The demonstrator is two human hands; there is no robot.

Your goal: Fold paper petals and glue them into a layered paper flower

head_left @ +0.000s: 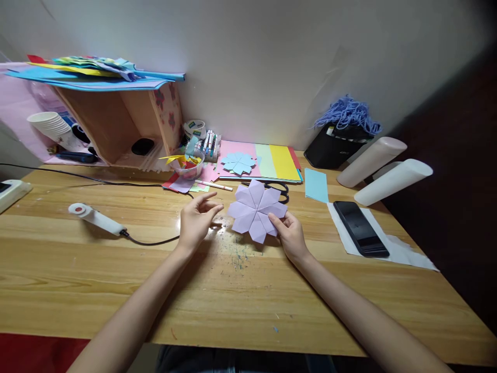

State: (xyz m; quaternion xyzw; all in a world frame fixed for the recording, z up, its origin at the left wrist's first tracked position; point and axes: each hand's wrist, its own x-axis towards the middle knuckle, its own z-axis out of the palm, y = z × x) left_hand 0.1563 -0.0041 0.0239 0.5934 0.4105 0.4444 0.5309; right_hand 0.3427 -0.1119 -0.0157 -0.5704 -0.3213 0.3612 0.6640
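While the purple paper flower (257, 209) is pinched at its near right petal by the right hand (291, 237), between thumb and fingers, the left hand (196, 220) is seen empty. Its fingers are loosely curled, just left of the flower and not touching it. The flower is found near the middle of the counter (233, 300), a little toward the far side. Its far right petals are laid over the black scissors (283, 190). Whether its near petals are lifted off the wood cannot be told.

Only one petal is gripped. If it were squeezed hard or pulled, that petal could be creased, or the folds could be tugged open. The far petals could be caught on the handles of the scissors if the flower were dragged, and the paper could be torn. Small blue-green specks (238, 254) are seen on the wood just on the near side of the flower. What they are cannot be told, but if they are wet, the paper could be marked by them.

A black cord (151, 242) from the white tool (97, 218) is run up close to the left wrist. It could be hooked by that arm, and the tool could be pulled along.
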